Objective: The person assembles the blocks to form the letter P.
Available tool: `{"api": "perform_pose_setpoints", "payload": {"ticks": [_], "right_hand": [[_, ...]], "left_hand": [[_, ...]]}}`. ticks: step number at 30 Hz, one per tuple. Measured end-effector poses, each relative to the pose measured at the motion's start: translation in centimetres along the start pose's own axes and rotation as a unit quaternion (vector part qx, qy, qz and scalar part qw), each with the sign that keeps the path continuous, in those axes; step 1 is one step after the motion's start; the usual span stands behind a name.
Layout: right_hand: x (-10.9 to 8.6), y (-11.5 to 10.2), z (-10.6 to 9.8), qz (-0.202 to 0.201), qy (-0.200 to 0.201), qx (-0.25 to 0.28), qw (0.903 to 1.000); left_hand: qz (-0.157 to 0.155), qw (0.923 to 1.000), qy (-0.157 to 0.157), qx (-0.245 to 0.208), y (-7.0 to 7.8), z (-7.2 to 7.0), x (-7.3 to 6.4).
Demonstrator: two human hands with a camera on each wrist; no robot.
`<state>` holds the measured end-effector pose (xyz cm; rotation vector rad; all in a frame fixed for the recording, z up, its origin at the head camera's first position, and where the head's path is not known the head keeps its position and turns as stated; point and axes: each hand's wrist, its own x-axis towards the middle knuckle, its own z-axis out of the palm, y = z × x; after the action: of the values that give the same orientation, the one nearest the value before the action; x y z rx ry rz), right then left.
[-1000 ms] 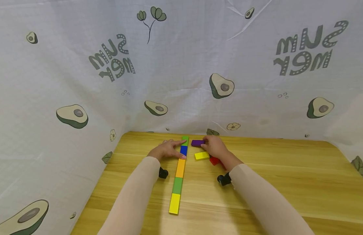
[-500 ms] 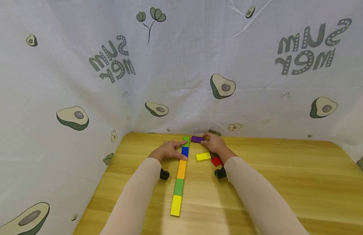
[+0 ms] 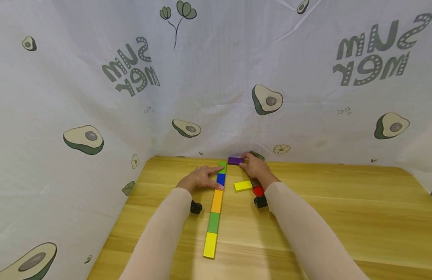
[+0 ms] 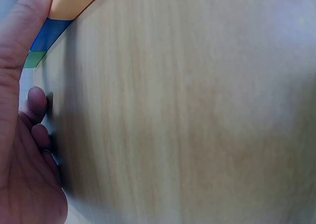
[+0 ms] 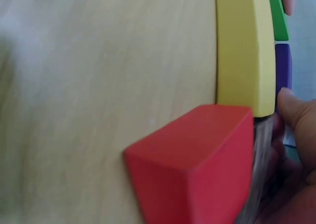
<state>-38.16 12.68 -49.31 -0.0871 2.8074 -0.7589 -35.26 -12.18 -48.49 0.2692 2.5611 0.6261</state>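
A row of blocks runs lengthwise on the table: a yellow block [image 3: 210, 245] nearest, then a green block [image 3: 213, 223], an orange block [image 3: 217, 201], a blue block [image 3: 221, 179] and a light green block [image 3: 223, 167] at the far end. My left hand [image 3: 200, 178] spans the far part from the left, index fingertip on the light green block, thumb at the blue and orange ends. My right hand [image 3: 256, 167] pinches the right end of a purple block [image 3: 235, 161], which lies crosswise by the row's far end. In the right wrist view the purple block [image 5: 283, 66] appears beside the light green one.
Below my right hand lie a second yellow block [image 3: 243, 186], a red block [image 3: 258, 191] and a dark brownish block [image 3: 254, 182], partly covered by the hand. A white printed cloth [image 3: 216, 89] hangs along the back edge of the wooden table [image 3: 342, 210].
My right hand has slid the purple block away from me, from just right of the light green block to the table's back edge. The left hand has stayed in place.
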Motion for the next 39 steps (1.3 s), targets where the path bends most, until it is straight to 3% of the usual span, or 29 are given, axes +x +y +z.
{"api": "perform_pose_setpoints", "payload": {"ticks": [4,23,39], "right_hand": [[0.0,-0.1,0.0,0.013,0.008,0.013,0.9998],[-0.5,-0.9,1.3,0.061,0.029,-0.021,0.9975],[-0.5,-1.2,1.2,0.050,0.029,-0.026,0.9980]], "left_hand": [[-0.002,1.0000,0.002,-0.001,-0.1,-0.2,0.0],[-0.004,1.0000,-0.002,0.000,-0.1,0.1,-0.1],[-0.001,1.0000,0.003,0.002,-0.1,0.0,-0.1]]}}
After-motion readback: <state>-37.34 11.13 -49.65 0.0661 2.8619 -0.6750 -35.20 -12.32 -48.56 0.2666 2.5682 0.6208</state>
